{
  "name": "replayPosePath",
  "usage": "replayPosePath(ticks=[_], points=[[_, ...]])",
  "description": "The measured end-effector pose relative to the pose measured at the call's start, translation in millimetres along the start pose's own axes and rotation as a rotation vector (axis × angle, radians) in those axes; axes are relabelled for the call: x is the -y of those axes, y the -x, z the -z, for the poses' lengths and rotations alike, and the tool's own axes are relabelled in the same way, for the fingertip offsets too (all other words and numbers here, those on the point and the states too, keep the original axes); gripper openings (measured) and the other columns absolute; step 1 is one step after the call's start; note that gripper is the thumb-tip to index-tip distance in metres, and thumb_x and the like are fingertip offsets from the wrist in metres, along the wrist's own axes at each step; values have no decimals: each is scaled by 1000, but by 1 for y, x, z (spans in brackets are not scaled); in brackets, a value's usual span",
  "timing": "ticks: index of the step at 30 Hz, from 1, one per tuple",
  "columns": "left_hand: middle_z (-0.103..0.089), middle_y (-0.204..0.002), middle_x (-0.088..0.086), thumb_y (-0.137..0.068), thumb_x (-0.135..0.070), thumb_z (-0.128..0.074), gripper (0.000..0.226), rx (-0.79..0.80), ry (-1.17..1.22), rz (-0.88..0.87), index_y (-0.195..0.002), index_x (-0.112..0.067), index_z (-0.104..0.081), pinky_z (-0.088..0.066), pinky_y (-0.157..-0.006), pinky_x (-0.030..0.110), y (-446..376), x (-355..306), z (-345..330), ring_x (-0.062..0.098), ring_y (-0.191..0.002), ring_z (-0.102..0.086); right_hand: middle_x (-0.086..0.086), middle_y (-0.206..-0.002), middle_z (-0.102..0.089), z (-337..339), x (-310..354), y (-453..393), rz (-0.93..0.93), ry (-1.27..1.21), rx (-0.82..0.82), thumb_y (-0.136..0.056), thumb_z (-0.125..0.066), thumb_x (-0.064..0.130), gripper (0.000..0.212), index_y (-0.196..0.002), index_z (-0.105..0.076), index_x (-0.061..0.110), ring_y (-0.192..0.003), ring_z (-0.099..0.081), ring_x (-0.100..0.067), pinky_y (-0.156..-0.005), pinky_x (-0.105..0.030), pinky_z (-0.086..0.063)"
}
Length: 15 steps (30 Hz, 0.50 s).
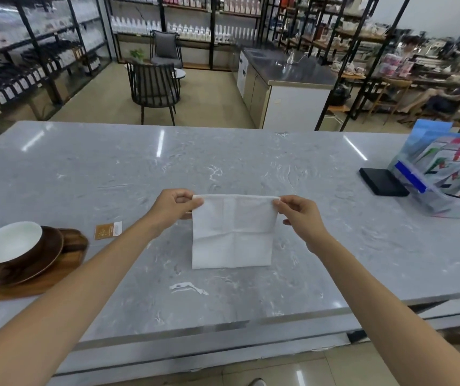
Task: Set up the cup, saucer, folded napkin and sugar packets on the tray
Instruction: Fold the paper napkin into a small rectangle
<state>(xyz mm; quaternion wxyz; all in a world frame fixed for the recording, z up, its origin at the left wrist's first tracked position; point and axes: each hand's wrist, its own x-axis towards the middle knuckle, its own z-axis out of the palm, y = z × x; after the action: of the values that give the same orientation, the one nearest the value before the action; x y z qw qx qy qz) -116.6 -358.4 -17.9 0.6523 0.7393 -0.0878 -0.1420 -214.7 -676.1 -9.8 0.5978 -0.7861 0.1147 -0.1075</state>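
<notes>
A white napkin (233, 232) hangs over the middle of the grey marble counter (223, 162), held up by its top edge. My left hand (174, 206) pinches its top left corner and my right hand (299, 215) pinches its top right corner. At the left edge lies a wooden tray (67, 270) carrying a dark brown saucer (47, 260) with a brown cup, white inside (10, 242), on it. A small orange sugar packet (108, 231) lies flat on the counter just right of the tray.
A clear holder with colourful leaflets (443, 174) and a black flat box (383, 181) stand at the counter's right end. Beyond the counter are dark chairs (153, 87), a steel-topped cabinet (284, 87) and shelves of bottles. A person sits at the far right.
</notes>
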Motion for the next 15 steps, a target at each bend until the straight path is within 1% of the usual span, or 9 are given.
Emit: replayPosePath(ticks=[2,4,7,8,10,11,12,14,15], points=[[-79,-95,7,-93,-17,-72,9,20,14,67,-93,-8,-73,-63,-73,25,-3,8,0,19,-90,-76,15,-83,-78,-4,-10,-5,-22,14,5,-92,-74,36,9,-88,-79,30,-80,-72,1,-68,-22,-56],[-77,-96,7,-96,-15,-68,8,6,31,109,-95,-8,-72,-63,-74,27,-11,16,-3,21,-90,-75,15,-83,-78,-10,-21,-14,-47,22,7,-93,-72,36,9,-91,-78,29,-81,-72,1,-70,-22,-54],[-75,-101,13,-96,-11,-67,16,-88,49,171,-106,0,-70,-63,-72,29,-30,30,-11,24,-88,-72,10,-84,-78,-22,-38,-34,-104,6,-33,-94,-71,30,11,-98,-77,21,-81,-73,-5,-73,-25,-52],[-74,-99,14,-95,-10,-67,17,-129,50,197,-107,2,-70,-63,-70,27,-37,35,-13,24,-86,-71,7,-87,-78,-27,-44,-41,-127,5,-44,-94,-71,29,12,-99,-76,19,-82,-73,-9,-75,-28,-52],[-71,-93,15,-94,-7,-68,11,-185,40,236,-101,1,-70,-61,-66,28,-50,48,-19,25,-81,-68,1,-89,-77,-35,-56,-56,-170,10,-47,-94,-70,26,7,-97,-74,21,-84,-73,-15,-77,-32,-53],[-69,-92,15,-93,-6,-69,7,-199,29,255,-97,0,-69,-60,-68,31,-56,56,-21,25,-83,-66,0,-89,-77,-40,-63,-64,-190,16,-41,-94,-70,25,4,-95,-73,23,-85,-73,-18,-77,-32,-54],[-70,-94,17,-92,-5,-69,5,-212,11,279,-95,-1,-69,-60,-74,35,-61,63,-22,27,-85,-67,-2,-91,-77,-44,-70,-71,-211,26,-32,-94,-70,24,3,-95,-73,23,-88,-74,-20,-77,-33,-55],[-74,-100,22,-91,-4,-70,4,-241,-49,327,-93,0,-70,-61,-88,48,-70,77,-22,35,-92,-72,-4,-96,-78,-52,-86,-84,-260,60,-12,-95,-69,24,7,-100,-72,20,-93,-74,-24,-80,-37,-59],[-74,-100,23,-91,-4,-71,1,-248,-86,337,-90,-3,-71,-60,-90,52,-73,83,-21,38,-96,-73,-4,-99,-78,-56,-93,-89,-277,89,2,-95,-69,25,11,-103,-72,19,-94,-74,-23,-82,-37,-60]])
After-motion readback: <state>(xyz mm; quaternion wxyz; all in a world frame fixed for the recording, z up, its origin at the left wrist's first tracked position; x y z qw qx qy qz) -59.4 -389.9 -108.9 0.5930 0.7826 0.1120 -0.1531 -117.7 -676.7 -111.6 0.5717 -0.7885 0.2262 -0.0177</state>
